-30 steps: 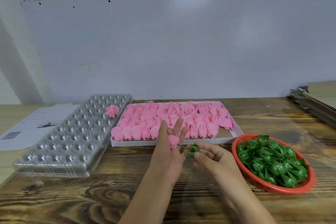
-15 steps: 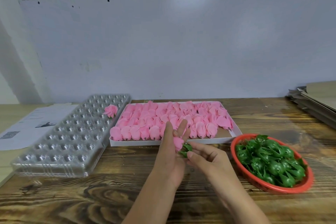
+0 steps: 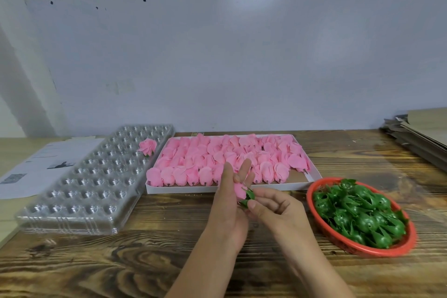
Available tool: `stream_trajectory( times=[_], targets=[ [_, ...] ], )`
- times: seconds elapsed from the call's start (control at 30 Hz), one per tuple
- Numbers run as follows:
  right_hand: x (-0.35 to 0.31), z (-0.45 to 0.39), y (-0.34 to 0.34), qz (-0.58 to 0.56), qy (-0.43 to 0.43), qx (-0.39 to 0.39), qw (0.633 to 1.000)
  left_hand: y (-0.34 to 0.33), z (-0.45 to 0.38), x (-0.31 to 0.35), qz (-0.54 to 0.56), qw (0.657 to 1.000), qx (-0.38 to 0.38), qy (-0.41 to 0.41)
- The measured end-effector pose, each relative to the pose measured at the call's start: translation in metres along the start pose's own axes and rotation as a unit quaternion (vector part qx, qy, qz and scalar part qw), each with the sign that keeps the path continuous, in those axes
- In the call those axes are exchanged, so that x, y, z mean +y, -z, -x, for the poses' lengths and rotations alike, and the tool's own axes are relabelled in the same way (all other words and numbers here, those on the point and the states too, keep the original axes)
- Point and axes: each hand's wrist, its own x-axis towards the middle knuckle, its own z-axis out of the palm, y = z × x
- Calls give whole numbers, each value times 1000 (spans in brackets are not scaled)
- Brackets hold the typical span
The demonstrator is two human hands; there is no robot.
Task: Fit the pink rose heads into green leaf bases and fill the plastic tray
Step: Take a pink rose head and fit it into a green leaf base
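Pink rose head point(image 3: 239, 190) pinched in left hand point(image 3: 227, 210), green leaf base point(image 3: 248, 197) between right fingers point(image 3: 254, 205).

A second earlier the green leaf base point(image 3: 248, 197) in the right hand point(image 3: 278, 210) stood apart from the pink rose head point(image 3: 239, 190) held by the left hand point(image 3: 228, 203); the base then closed in and met the rose head's lower end.
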Motion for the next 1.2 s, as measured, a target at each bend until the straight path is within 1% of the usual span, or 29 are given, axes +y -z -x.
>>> stream_trajectory(
  times=[0.23, 0.33, 0.5, 0.7, 0.9, 1.2],
  targets=[
    [1, 1, -2, -31, -11, 24, 999, 2, 2, -2, 28, 999, -22, 17],
    [2, 1, -3, -8, -4, 23, 1000, 3, 1, -2, 29, 999, -23, 12],
    [2, 2, -4, 18, 7, 17, 1000, 4, 1, -2, 22, 1000, -3, 6],
    [3, 2, -5, -21, -9, 36, 999, 6, 4, -4, 8, 1000, -22, 19],
    [5, 0, -7, -66, -20, 47, 997, 4, 4, -2, 37, 999, -28, 9],
    [9, 0, -8, -19, 15, 55, 998, 6, 2, -6, 44, 998, -41, 11]
  ],
)
